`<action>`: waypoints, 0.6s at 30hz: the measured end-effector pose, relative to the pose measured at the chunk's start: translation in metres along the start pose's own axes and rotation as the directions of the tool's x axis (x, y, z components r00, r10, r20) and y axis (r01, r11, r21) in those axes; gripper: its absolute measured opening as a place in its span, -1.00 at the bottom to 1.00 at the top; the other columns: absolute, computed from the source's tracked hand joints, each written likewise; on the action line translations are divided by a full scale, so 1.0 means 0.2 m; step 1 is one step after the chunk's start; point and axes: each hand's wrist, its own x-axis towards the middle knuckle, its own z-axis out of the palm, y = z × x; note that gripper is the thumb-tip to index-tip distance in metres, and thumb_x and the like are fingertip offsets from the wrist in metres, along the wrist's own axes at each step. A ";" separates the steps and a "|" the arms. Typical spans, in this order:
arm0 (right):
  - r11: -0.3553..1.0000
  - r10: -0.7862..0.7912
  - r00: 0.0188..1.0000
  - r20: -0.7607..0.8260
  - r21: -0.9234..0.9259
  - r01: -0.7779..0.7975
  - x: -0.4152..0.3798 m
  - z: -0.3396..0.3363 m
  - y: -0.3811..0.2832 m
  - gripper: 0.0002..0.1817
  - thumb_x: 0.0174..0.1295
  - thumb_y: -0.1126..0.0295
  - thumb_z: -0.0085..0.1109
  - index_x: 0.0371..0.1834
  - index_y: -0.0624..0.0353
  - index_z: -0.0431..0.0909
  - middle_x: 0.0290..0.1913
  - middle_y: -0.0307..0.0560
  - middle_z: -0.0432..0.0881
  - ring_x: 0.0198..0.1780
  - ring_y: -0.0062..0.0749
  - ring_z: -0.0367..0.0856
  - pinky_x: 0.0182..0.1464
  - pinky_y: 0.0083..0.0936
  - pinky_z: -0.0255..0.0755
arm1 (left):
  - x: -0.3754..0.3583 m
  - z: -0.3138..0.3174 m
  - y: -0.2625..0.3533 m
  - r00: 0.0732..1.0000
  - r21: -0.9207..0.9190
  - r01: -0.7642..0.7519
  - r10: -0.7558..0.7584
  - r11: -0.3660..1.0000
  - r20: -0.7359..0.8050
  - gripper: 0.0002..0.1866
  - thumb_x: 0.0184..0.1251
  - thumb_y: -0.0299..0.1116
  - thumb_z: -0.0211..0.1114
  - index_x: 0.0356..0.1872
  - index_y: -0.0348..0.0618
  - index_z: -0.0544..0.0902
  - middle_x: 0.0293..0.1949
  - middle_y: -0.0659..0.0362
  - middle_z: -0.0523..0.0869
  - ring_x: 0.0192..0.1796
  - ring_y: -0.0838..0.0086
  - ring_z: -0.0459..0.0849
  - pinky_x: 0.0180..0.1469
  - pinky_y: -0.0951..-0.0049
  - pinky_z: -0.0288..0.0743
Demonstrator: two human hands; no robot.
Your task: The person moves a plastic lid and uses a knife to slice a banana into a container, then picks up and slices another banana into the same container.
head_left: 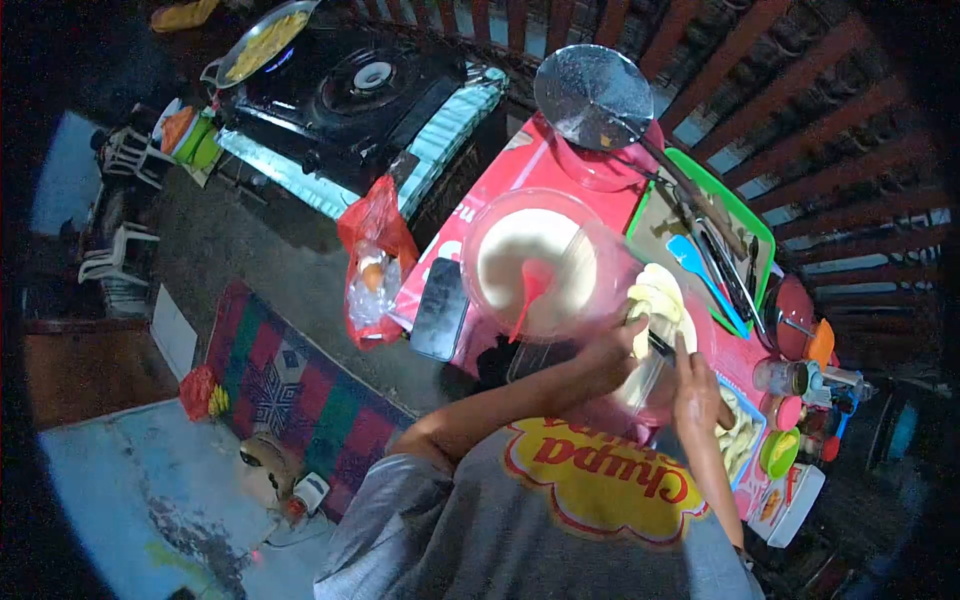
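In the head view, the left hand [605,360] and the right hand [697,392] meet over a clear bowl [668,345] of pale banana slices [655,300] on the red counter [520,165]. The left grip is pressed around a pale piece; for the right grip I cannot tell. I think it is best to keep both hands low over the bowl, so pieces fall inside. The slices look soft, cream-yellow, piled loosely. Beside it stands a bowl of white batter [530,260].

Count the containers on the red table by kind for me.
Clear batter bowls: 1
Pink bowls of pale slices: 1
Pink lidded pots: 1
Green trays: 1
Blue tubs: 1
Small green bowls: 1
Total: 6
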 end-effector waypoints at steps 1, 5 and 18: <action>0.996 0.002 0.999 0.047 0.084 -0.006 -0.03 -0.03 0.05 -0.48 -0.07 0.59 -0.11 0.08 0.11 0.25 -0.39 0.00 0.39 -0.42 -0.17 0.44 -0.33 -0.35 0.35 | 0.03 -0.07 0.08 0.933 -0.692 0.333 -0.329 0.641 0.143 -0.62 0.06 -0.31 0.14 -0.11 -0.30 0.36 -0.27 0.04 0.47 -0.17 0.36 0.45 -0.19 0.46 0.42; 0.787 0.113 0.986 0.122 0.595 -0.164 -0.02 -0.09 0.10 -0.61 0.03 0.52 -0.06 0.01 0.16 0.31 -0.31 0.03 0.48 -0.33 -0.26 0.50 -0.27 -0.46 0.36 | 0.03 -0.15 0.04 0.962 -0.427 0.162 -0.046 0.889 0.268 -0.62 0.09 -0.25 0.14 -0.08 -0.19 0.40 -0.24 0.16 0.49 -0.15 0.45 0.43 -0.14 0.44 0.36; -0.334 0.265 0.828 0.494 0.853 -0.402 0.06 0.06 -0.06 -0.89 0.10 0.43 -0.01 -0.33 0.20 0.42 -0.67 -0.38 0.33 -0.70 -0.72 0.25 -0.65 -0.75 0.14 | 0.14 -0.17 0.10 0.877 -0.797 0.469 -0.307 0.381 0.369 -0.47 -0.01 -0.46 0.24 0.03 -0.33 0.26 -0.14 0.08 0.47 -0.09 0.44 0.45 -0.04 0.51 0.34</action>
